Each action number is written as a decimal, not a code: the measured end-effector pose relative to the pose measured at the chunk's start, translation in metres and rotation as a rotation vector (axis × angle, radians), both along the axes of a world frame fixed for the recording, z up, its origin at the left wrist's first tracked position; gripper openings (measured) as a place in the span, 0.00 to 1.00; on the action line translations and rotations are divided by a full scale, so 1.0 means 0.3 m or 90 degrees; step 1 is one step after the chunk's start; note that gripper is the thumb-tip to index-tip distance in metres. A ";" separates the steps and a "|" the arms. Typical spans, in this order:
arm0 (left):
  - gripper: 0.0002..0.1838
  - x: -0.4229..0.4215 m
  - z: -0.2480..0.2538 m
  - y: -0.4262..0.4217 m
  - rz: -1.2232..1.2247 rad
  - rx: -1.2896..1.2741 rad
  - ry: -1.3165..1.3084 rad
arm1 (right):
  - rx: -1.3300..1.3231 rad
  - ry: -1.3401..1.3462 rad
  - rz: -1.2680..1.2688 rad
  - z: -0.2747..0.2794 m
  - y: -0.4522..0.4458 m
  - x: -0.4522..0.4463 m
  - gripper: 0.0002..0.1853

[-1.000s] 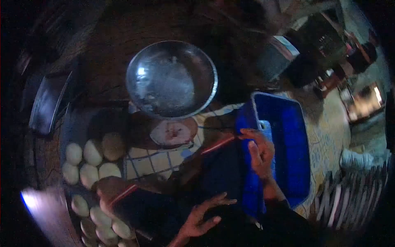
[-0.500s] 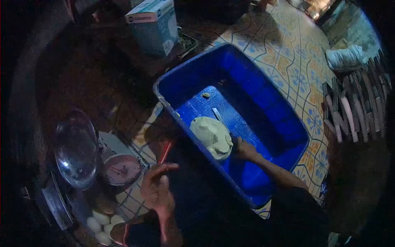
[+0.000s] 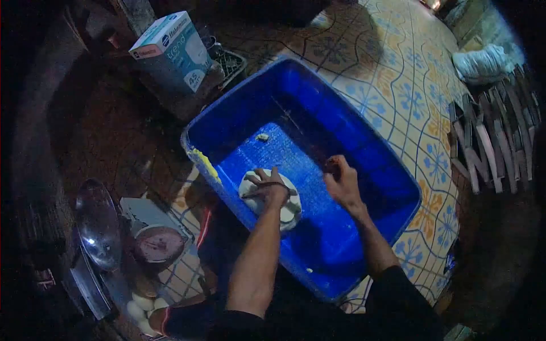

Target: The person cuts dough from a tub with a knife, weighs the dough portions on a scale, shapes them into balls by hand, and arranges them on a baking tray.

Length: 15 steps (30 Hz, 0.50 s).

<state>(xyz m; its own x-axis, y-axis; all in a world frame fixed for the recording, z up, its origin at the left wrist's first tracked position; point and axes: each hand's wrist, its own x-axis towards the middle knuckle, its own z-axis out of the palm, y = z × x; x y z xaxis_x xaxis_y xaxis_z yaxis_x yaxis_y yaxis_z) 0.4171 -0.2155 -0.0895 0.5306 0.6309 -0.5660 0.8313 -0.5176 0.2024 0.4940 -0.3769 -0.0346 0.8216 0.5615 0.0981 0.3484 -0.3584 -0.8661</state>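
Note:
A pale, rounded lump of dough (image 3: 289,215) lies against the near left wall inside a large blue plastic tub (image 3: 409,207). My left hand (image 3: 270,190) rests on top of it, fingers spread over the surface. To the right, over the tub floor, my right hand (image 3: 344,184) is raised with its fingers curled in; whether anything is inside them is hidden. A small pale scrap (image 3: 262,137) sits on the tub floor beyond the dough. A thin, light streak shows near the far corner, too dim to name.
A light-bulb box (image 3: 176,54) stands beyond the tub. At left are a metal bowl (image 3: 98,224), a round reddish-brown dish (image 3: 159,244) and several pale round pieces (image 3: 136,310). Dark strips (image 3: 495,136) and a white sack (image 3: 482,64) lie at right on the tiled floor.
My left hand has moved from outside the tub onto the dough. My right hand has lifted away from beside the dough, and the knife lying there is gone from that spot. The view has shifted.

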 end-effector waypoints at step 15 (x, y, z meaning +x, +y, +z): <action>0.18 -0.264 0.580 0.044 0.163 -0.237 -0.662 | 0.041 0.017 0.003 -0.068 0.037 -0.085 0.06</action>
